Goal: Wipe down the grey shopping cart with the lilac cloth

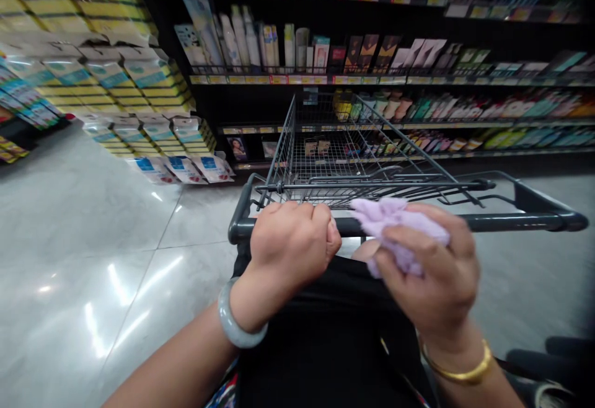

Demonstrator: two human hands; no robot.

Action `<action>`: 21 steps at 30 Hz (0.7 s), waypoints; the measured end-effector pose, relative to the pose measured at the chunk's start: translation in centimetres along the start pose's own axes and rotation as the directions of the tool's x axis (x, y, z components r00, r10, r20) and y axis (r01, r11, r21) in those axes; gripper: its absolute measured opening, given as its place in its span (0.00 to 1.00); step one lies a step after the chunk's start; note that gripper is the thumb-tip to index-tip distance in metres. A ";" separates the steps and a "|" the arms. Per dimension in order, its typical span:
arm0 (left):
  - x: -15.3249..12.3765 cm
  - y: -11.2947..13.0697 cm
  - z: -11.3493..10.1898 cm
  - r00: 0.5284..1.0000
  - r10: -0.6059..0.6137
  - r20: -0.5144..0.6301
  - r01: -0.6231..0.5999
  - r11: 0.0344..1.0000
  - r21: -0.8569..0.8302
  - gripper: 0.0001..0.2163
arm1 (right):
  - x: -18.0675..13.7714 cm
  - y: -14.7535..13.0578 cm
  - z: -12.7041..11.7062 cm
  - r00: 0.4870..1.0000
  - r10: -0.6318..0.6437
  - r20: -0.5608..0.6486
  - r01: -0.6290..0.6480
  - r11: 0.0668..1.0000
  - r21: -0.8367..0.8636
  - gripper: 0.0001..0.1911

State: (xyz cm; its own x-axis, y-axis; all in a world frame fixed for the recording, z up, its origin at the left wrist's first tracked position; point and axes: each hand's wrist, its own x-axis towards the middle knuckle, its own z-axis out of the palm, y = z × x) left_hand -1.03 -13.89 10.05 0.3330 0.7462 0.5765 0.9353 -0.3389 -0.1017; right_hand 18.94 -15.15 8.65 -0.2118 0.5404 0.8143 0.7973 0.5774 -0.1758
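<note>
My left hand (292,237) is wrapped round the dark handle bar (504,222) of a shopping cart (381,178). A pale bangle (232,318) circles that wrist. Bunched up in my right hand (437,271) is a light purple cloth (395,228), its loose end sticking out toward the left. That hand is just above and in front of the bar, and I cannot tell whether it touches it. On the right wrist sits a gold bangle (469,371). The wire basket of the cart stretches away from me toward the shelves.
Ahead stand dark store shelves (320,79) with bottles, boxes and bagged goods. To the left, yellow-and-black packs (153,79) hang in stacked rows, reaching low over the shiny grey floor (93,259). At the lower right edge a shoe (553,395) partly shows.
</note>
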 end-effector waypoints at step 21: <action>0.0 0.2 -1.4 0.993 0.030 0.117 -0.013 0.989 -0.145 0.07 | 3.4 -3.0 1.1 0.975 -0.068 0.213 0.060 0.997 0.044 0.12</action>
State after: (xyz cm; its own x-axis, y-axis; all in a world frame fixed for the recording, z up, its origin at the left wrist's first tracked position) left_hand -1.06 -14.79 11.15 0.3728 0.7975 0.4745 0.9038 -0.4279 0.0092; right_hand 15.21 -14.41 11.35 -0.3811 0.6177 0.6879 0.7576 0.6351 -0.1506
